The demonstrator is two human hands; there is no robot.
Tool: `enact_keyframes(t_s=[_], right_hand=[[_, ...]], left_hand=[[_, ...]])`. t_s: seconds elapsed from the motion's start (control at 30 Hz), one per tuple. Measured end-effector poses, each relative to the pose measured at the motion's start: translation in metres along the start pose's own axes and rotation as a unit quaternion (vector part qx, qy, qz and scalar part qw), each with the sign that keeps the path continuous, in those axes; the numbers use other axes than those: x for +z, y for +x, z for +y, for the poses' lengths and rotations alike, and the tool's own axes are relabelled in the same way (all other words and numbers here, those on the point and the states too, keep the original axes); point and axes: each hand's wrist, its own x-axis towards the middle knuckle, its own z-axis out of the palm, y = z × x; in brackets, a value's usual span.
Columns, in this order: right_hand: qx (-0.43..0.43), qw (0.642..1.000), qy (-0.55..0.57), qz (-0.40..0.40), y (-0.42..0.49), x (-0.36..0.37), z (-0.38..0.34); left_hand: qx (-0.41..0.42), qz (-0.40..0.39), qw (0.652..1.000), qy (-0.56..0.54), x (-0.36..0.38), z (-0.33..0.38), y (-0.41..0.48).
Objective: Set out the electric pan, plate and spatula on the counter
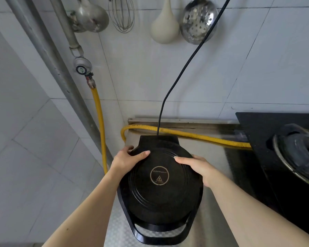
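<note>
Closed black electric pan (159, 184) sits low centre of view over the steel counter (214, 202), close to the counter's left edge; can't tell if its full weight is down. Round lid faces up with a gold ring logo in the middle. The loop handle is at 6 o'clock of the pan, nearest the person, and the hinge block is at 12 o'clock.

Left hand (127, 161) grips the pan rim at about 10 o'clock: thumb flat on the lid, fingers curled round the outer edge. Right hand (196, 166) holds the rim at about 2 o'clock: thumb on the lid, fingers wrapped down over the side, tips hidden. The pan lies between the two hands, most of its body toward 6 o'clock from both grips. Both forearms come in from the bottom corners.

Black power cord (185, 65) leaves the hinge block at 12 o'clock and runs up the tiled wall (257, 59) toward 1 o'clock, out of the top of view. Yellow gas hose (194, 135) lies along the back of the counter just behind the pan, and loops up at 10 o'clock to a gas valve (82, 65) on a pipe. Black gas stove (268, 132) is at 3 o'clock of the pan, apart from it, with a blurred round metal piece on it. Hanging on the wall at 12 o'clock: steel ladle (93, 16), whisk (122, 15), cream spoon (165, 27), perforated skimmer (197, 22)
</note>
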Motion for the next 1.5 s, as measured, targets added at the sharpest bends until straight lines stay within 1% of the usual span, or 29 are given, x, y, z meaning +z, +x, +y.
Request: enact_keyframes(t_s=[0.1, 0.2, 0.3, 0.43, 0.53, 0.73, 0.83, 0.93, 1.1, 1.23, 1.4, 1.5], right_hand=[[-0.025, 0.999, -0.001, 0.022, -0.007, 0.004, 0.004], [-0.053, 0.996, -0.016, 0.067, -0.010, 0.010, 0.006], [-0.057, 0.993, -0.047, 0.095, -0.015, 0.014, 0.010], [-0.059, 0.992, -0.063, 0.088, -0.020, 0.012, 0.011], [-0.063, 0.990, -0.076, 0.096, -0.022, 0.012, 0.012], [-0.079, 0.986, -0.100, 0.108, -0.023, 0.014, 0.012], [-0.080, 0.988, -0.088, 0.102, -0.027, 0.013, 0.015], [-0.064, 0.992, -0.075, 0.082, -0.032, 0.009, 0.018], [-0.062, 0.996, -0.036, 0.047, -0.035, 0.003, 0.026], [-0.064, 0.997, -0.033, 0.032, -0.033, 0.000, 0.023], [-0.073, 0.995, -0.046, 0.043, -0.032, 0.000, 0.024], [-0.091, 0.992, -0.073, 0.055, -0.034, 0.002, 0.024]], left_hand=[[-0.018, 0.009, 0.999, -0.040, 0.002, -0.011, -0.017], [-0.029, 0.047, 0.996, -0.068, 0.007, -0.019, -0.026], [-0.034, 0.074, 0.993, -0.085, 0.012, -0.027, -0.036], [-0.029, 0.074, 0.993, -0.090, 0.013, -0.028, -0.043], [-0.031, 0.078, 0.992, -0.093, 0.014, -0.027, -0.047], [-0.022, 0.091, 0.993, -0.068, 0.013, -0.030, -0.054], [0.000, 0.113, 0.992, -0.052, 0.014, -0.029, -0.059], [0.012, 0.119, 0.992, -0.049, 0.023, -0.032, -0.070], [-0.004, 0.131, 0.987, -0.097, 0.030, -0.036, -0.085], [-0.005, 0.148, 0.982, -0.114, 0.037, -0.034, -0.090], [-0.018, 0.156, 0.980, -0.125, 0.039, -0.035, -0.089], [-0.017, 0.152, 0.983, -0.104, 0.039, -0.032, -0.090]])
